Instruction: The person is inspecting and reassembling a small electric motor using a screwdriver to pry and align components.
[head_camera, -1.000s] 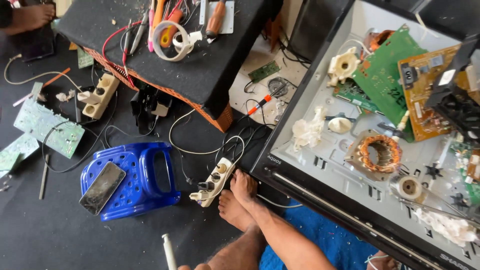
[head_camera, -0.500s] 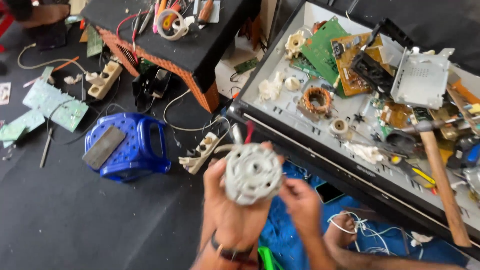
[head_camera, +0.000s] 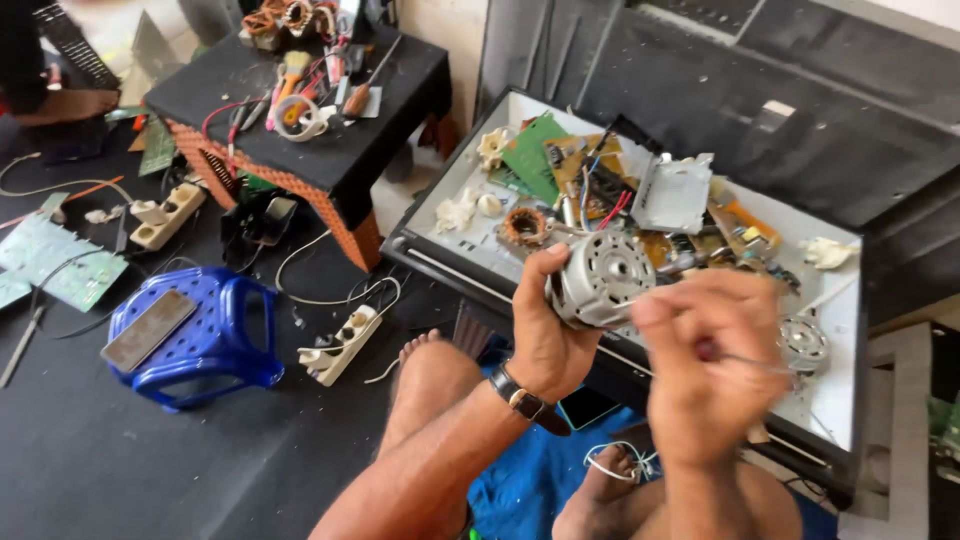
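We hold a small round silver motor (head_camera: 598, 280) in our left hand (head_camera: 545, 330). Our fingers are curled tight around its left side, and the thumb presses on top. The motor sits near the middle of the view, up in the air, just over the front edge of a big shallow tray (head_camera: 845, 330).

Our right hand (head_camera: 705, 370) is at 4 o'clock from the motor, very close to it. It is blurry. It is closed in a fist around a thin tool (head_camera: 745, 357) with a dark red handle. We cannot tell if the tool tip touches the motor.

The tray has a black rim and a pale floor. At 12 o'clock from the motor it is packed with parts: a green circuit board (head_camera: 535, 150), a copper wire coil (head_camera: 524, 226) and a grey metal box (head_camera: 675, 192). The tray's right end, near 3 o'clock, has more bare floor.

Below our hands, at 6 o'clock, our bare feet rest on a blue cloth (head_camera: 525, 480), so there is little room there.

At 9 o'clock lies a white power strip (head_camera: 340, 345) on the dark floor. Farther that way is a blue plastic stool (head_camera: 195, 335) on its side with a flat grey slab on it. The dark floor at 8 o'clock is wide and open.

At 10 o'clock stands a low black table (head_camera: 395, 95) with tools on it.
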